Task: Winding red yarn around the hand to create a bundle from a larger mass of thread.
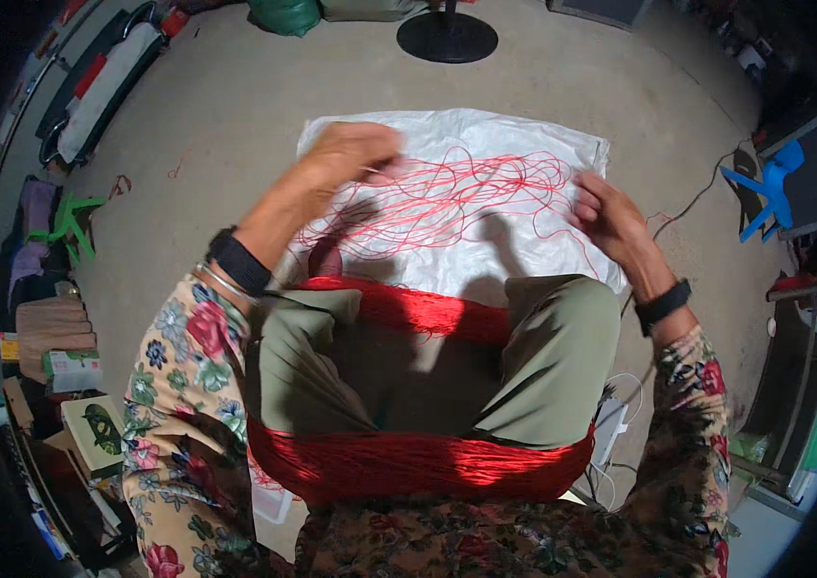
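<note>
Loose loops of thin red string (457,197) lie spread over a white plastic sheet (466,125) on the floor. My left hand (355,152) is above the sheet's left part, its fingers closed at the string and partly blurred by motion. At the sheet's right edge is my right hand (609,214), fingers curled in; what it holds, if anything, is hidden. A thick skein of red string wraps around my legs: one band (428,310) crosses between my knees, another (418,467) lies across my lap.
A black round stand base (447,39) stands beyond the sheet. At right are a blue stool (770,188) and a dark cable; at left, a green stool (71,223), folded cloth (54,332) and boxes. A white power strip (608,431) lies beside my right leg.
</note>
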`<state>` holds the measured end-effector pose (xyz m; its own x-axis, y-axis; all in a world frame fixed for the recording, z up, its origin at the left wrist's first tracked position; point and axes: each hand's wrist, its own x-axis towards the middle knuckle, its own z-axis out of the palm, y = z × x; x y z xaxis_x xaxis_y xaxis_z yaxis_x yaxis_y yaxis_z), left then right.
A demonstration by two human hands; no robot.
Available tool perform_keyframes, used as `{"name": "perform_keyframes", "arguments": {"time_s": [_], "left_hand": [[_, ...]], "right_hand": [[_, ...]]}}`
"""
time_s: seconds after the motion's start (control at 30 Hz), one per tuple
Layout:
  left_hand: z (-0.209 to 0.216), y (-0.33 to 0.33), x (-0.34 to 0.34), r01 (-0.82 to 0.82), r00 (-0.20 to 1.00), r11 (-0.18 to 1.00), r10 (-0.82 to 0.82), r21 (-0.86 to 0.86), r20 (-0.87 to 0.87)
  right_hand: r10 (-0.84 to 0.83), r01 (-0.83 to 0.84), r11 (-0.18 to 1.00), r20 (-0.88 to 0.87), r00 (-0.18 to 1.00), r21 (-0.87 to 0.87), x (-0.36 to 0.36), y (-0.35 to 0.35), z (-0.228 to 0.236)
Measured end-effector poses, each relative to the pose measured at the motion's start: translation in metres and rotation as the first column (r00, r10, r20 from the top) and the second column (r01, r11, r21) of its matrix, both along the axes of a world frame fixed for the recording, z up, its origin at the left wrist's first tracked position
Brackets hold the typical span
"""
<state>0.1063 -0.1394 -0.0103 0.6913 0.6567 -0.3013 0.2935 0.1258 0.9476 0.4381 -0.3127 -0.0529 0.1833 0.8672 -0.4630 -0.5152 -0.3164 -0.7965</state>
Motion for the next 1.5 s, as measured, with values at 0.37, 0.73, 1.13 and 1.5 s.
{"name": "perform_keyframes", "arguments": {"time_s": [0.37,0.73,1.13,1.5], "left_hand": [[0.011,-0.041,0.013,0.351,0.851,0.916,-0.398,0.191,0.342],[0.018,-0.002,-0.131,-0.281,0.959,0.952,0.285,-0.12,0.016],[0.026,-0.018,0.01,0.13,0.965,0.981,-0.091,-0.146,0.248],[0.001,-0.047,-0.353,-0.402,0.782,0.913,0.379,0.063,-0.494]], "right_hand": [[0.205,-0.144,0.891,-0.098,0.974,0.432,-0.037,0.091,0.052],[-0.146,0.127,0.978,0.106,0.984,0.164,0.072,0.117,-0.02],[0.213,-0.168,0.85,-0.035,0.976,0.499,-0.059,0.148,0.083],[-0.142,0.195,0.98,0.563,0.814,-0.035,0.193,0.081,-0.104]]}}
